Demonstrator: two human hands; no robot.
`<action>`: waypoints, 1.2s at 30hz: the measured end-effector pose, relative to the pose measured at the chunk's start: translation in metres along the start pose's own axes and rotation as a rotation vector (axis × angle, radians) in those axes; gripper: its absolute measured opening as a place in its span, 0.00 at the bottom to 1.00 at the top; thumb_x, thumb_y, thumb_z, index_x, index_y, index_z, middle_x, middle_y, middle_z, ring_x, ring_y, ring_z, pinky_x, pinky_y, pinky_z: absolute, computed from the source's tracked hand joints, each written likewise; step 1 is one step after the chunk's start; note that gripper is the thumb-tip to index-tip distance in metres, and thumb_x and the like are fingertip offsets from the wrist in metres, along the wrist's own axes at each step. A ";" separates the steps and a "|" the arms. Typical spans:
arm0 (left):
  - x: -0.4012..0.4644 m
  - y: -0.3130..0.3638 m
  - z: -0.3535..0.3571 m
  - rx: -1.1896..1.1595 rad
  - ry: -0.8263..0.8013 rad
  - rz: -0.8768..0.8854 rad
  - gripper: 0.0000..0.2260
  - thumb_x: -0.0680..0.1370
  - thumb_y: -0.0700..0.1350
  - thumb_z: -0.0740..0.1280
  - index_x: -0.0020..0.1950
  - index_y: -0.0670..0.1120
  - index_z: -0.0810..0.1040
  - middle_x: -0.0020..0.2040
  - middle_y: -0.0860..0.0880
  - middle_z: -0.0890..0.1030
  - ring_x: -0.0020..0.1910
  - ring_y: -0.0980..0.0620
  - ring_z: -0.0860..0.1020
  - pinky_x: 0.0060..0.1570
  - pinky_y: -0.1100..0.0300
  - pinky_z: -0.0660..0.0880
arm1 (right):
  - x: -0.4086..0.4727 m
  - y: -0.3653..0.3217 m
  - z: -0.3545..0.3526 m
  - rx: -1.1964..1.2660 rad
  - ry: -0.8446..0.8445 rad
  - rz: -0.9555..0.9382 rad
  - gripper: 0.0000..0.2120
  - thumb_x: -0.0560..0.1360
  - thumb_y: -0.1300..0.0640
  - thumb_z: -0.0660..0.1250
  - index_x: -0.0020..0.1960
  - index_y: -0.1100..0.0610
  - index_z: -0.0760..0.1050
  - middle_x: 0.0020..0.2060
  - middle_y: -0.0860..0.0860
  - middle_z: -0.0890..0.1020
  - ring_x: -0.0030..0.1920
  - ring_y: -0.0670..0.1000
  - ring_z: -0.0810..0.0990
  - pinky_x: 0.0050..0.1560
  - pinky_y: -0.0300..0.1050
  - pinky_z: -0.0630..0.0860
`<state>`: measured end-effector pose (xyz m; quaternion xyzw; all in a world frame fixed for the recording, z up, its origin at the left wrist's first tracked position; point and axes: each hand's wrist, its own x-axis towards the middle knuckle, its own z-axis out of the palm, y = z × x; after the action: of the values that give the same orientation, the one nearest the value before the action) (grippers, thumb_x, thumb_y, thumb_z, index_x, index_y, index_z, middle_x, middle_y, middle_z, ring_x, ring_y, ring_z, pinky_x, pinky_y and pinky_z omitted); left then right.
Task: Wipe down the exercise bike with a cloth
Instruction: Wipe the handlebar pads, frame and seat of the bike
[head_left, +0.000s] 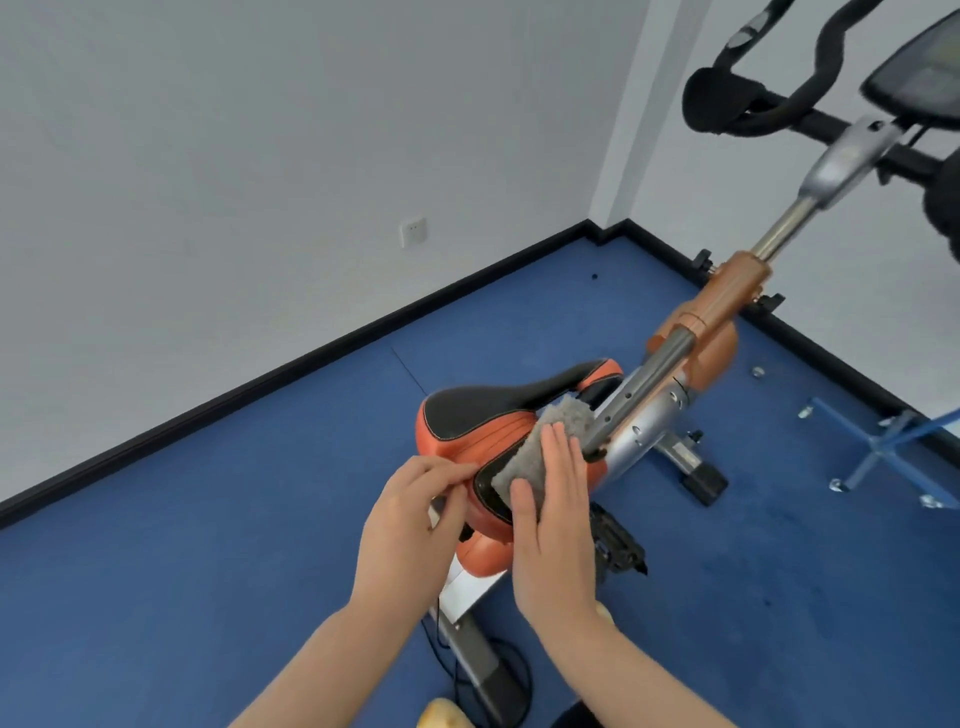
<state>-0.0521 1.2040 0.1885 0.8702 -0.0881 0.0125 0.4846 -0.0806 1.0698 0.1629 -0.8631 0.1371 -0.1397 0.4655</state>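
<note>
Blue floor (208, 571) carries bike (649, 415), blue frame (878, 447).

Bright even light, soft focus, wide-angle distortion

I'm feeling a fuzzy grey fabric cloth (550, 447) against the smooth, glossy orange-and-black leatherette saddle (467, 426); brushed silver metal post (644, 423) is gleaming.

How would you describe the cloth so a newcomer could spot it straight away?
Find the exercise bike on the blue floor, then its orange and black saddle. The grey cloth lies on the saddle's right side, pressed flat under the right hand. It is the only fuzzy grey thing there, beside the smooth silver frame.
</note>
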 end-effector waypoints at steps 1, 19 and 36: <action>-0.001 -0.001 0.001 -0.003 0.005 -0.007 0.14 0.78 0.40 0.67 0.52 0.60 0.81 0.51 0.64 0.77 0.49 0.57 0.78 0.47 0.69 0.73 | -0.010 -0.007 0.007 0.061 0.032 0.005 0.25 0.80 0.44 0.52 0.75 0.36 0.48 0.76 0.32 0.49 0.77 0.40 0.46 0.75 0.52 0.58; 0.005 0.008 0.001 0.004 0.004 -0.057 0.13 0.78 0.42 0.66 0.46 0.62 0.81 0.49 0.65 0.77 0.48 0.61 0.77 0.41 0.71 0.72 | 0.017 -0.001 -0.008 -0.254 -0.116 -0.057 0.20 0.83 0.46 0.50 0.73 0.40 0.64 0.78 0.45 0.49 0.77 0.44 0.39 0.76 0.61 0.48; 0.007 0.036 0.070 0.207 0.371 -0.196 0.14 0.76 0.36 0.68 0.50 0.56 0.81 0.49 0.61 0.75 0.52 0.57 0.64 0.53 0.53 0.66 | 0.087 0.058 -0.063 -0.451 -0.297 -0.463 0.22 0.83 0.47 0.47 0.76 0.45 0.62 0.77 0.46 0.58 0.78 0.49 0.50 0.75 0.62 0.52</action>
<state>-0.0558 1.1252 0.1823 0.9024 0.0893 0.1343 0.3995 -0.0294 0.9587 0.1574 -0.9633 -0.1040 -0.0809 0.2339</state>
